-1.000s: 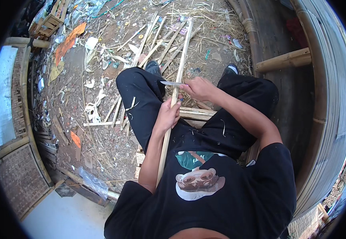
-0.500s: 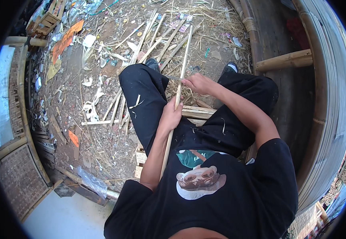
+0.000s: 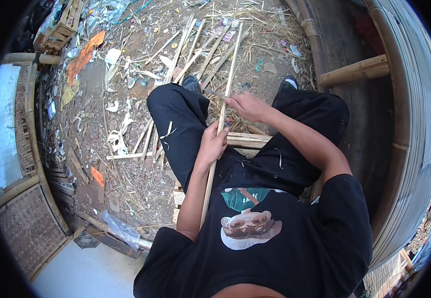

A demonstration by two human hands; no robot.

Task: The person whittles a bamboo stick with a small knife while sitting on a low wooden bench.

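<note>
A long pale bamboo strip (image 3: 233,62) slants from beside my left side, between my knees, out over the ground. My left hand (image 3: 212,143) is wrapped round it just above my lap. Farther along the strip, my right hand (image 3: 248,106) is closed on a knife, its handle hidden in the fist. The thin blade (image 3: 212,92) reaches left across the strip and appears to touch it. Curled shavings (image 3: 169,130) lie on my dark trousers.
Several split bamboo strips (image 3: 179,47) lie on the littered ground ahead. A wooden crate (image 3: 61,31) stands far left, an orange sheet (image 3: 84,57) near it. Below my lap is a slatted wooden piece (image 3: 247,140). A bamboo-framed wall (image 3: 396,124) bounds the right.
The view has shifted slightly. Both hands keep their grip on the strip and the knife, and the right hand stays at about the same place along the strip.
</note>
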